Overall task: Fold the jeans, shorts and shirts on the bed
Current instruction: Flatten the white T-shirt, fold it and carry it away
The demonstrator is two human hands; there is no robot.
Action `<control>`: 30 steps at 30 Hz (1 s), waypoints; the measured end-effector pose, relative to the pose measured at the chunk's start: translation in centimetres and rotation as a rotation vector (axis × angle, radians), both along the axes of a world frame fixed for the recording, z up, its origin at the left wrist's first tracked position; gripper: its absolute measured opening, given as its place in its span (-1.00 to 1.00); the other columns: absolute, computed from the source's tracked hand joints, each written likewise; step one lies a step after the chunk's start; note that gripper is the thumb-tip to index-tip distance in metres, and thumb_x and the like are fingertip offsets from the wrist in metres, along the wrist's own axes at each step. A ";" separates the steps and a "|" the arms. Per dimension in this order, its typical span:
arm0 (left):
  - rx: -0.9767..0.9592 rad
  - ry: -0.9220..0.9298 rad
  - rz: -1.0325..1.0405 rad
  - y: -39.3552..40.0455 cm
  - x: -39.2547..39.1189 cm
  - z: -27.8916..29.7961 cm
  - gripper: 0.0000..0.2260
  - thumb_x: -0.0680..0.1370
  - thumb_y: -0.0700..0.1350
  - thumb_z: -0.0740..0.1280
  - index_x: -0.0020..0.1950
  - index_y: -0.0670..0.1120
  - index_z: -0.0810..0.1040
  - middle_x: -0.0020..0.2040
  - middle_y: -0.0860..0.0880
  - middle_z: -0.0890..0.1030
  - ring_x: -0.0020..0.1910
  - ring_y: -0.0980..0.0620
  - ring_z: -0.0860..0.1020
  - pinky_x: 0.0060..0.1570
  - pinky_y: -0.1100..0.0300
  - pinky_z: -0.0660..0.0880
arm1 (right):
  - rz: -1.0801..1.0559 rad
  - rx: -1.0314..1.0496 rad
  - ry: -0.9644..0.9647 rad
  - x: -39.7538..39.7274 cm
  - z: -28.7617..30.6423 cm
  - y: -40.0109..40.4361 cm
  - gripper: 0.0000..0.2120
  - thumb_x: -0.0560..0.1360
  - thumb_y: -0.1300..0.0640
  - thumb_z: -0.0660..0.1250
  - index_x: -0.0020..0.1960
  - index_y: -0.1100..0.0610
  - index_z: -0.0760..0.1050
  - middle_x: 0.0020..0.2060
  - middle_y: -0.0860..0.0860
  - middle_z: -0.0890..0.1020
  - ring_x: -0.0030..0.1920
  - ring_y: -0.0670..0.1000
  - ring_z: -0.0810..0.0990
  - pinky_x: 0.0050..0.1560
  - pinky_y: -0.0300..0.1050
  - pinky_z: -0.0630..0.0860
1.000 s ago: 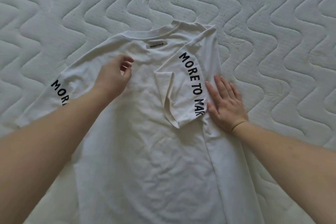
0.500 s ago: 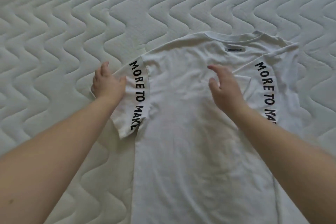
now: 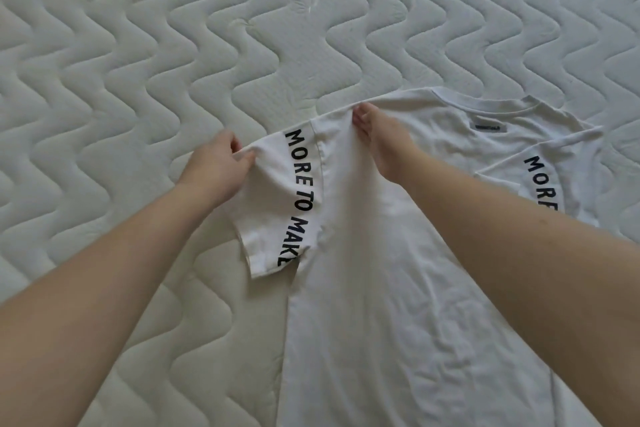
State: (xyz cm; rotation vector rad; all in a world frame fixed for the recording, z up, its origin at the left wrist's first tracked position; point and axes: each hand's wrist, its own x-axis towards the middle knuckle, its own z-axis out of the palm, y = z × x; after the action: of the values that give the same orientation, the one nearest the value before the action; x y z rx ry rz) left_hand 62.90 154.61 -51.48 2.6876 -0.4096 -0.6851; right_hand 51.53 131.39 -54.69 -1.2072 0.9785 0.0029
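While the left hand (image 3: 216, 172) pinches the sleeve (image 3: 277, 204) and the right hand (image 3: 382, 139) grips the white T-shirt's (image 3: 381, 288) shoulder on the quilted mattress (image 3: 173, 45), uneven pulling could skew the fold.

We see the shirt (image 3: 398, 288) lying flat on the bed (image 3: 138, 45). At the shirt's left sleeve sits our left hand (image 3: 216, 172); our right hand (image 3: 384, 139) rests on its left shoulder.

shirt (image 3: 363, 288) hem: cut off below | neck label (image 3: 490, 127): unreadable | right sleeve (image 3: 554, 184) print: partly arm-hidden
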 end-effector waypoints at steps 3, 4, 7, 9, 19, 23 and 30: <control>-0.108 0.095 -0.051 -0.9 -0.9 2.6 -0.79 0.52 0.05 0.40 0.07 -0.01 0.51 -0.04 -0.01 0.54 -0.10 -0.04 0.51 -0.17 0.11 0.41 | -0.069 0.103 -0.084 0.3 -0.1 -0.3 -0.59 0.62 0.21 0.04 0.44 0.21 0.36 0.39 0.02 0.46 0.33 -0.05 0.47 0.42 -0.17 0.30; -0.171 0.171 -0.060 -1.3 -1.4 3.5 -0.80 0.51 0.03 0.42 0.07 0.02 0.54 -0.03 0.00 0.58 -0.09 -0.03 0.56 -0.15 0.10 0.48 | -0.086 0.125 -0.104 0.3 -0.2 -0.3 -0.56 0.62 0.24 0.01 0.49 0.22 0.28 0.41 0.03 0.43 0.37 -0.05 0.43 0.41 -0.19 0.30; -0.365 0.382 -0.083 -3.0 -3.6 6.4 -0.90 0.50 -0.02 0.45 0.00 0.07 0.61 -0.11 0.03 0.69 -0.15 0.01 0.66 -0.19 0.15 0.56 | -0.146 0.189 -0.145 0.1 -0.5 -0.6 -0.54 0.63 0.26 -0.03 0.51 0.23 0.23 0.42 0.06 0.42 0.39 -0.02 0.42 0.40 -0.19 0.32; -0.432 0.448 -0.122 -4.9 -5.2 7.5 -0.93 0.51 -0.06 0.45 -0.03 0.06 0.62 -0.15 0.02 0.70 -0.16 0.03 0.68 -0.15 0.13 0.60 | -0.161 0.246 -0.166 0.1 -0.5 -1.1 -0.55 0.63 0.22 -0.05 0.50 0.23 0.24 0.41 0.07 0.44 0.33 -0.03 0.47 0.33 -0.20 0.37; -0.533 0.738 -0.317 -12.4 -11.5 4.4 -0.84 0.62 -0.14 0.27 0.18 -0.04 0.55 0.02 -0.04 0.69 -0.05 0.07 0.67 0.11 0.07 0.57 | 0.176 0.220 0.078 -0.8 1.2 -6.9 -0.59 0.64 -0.06 0.01 0.28 0.15 0.45 0.13 0.05 0.64 0.04 0.00 0.60 0.01 -0.07 0.48; -0.406 0.228 -0.279 -12.1 -6.8 1.0 -0.79 0.60 -0.21 0.21 0.13 0.02 0.55 0.05 0.02 0.64 -0.14 0.11 0.63 -0.01 0.13 0.54 | 0.534 -0.404 0.350 -4.0 1.8 -7.9 -0.72 0.52 -0.17 0.34 0.01 0.05 0.54 -0.13 0.01 0.67 -0.13 0.01 0.64 -0.11 -0.13 0.57; -0.009 0.035 -0.910 -17.6 -0.4 -1.7 -0.62 0.57 -0.23 0.31 0.40 -0.08 0.45 0.41 -0.06 0.39 0.35 -0.08 0.41 0.32 0.12 0.32 | 0.838 -0.638 0.563 -9.5 2.6 -4.9 -0.75 0.44 -0.06 0.44 -0.03 0.10 0.56 -0.34 -0.07 0.52 -0.38 -0.12 0.48 -0.52 -0.25 0.33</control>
State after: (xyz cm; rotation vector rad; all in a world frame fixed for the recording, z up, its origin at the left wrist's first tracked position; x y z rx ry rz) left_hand 62.53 137.04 -53.21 2.3743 -1.6514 -0.9297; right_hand 42.00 126.52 -52.06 -2.2166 0.8976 0.7777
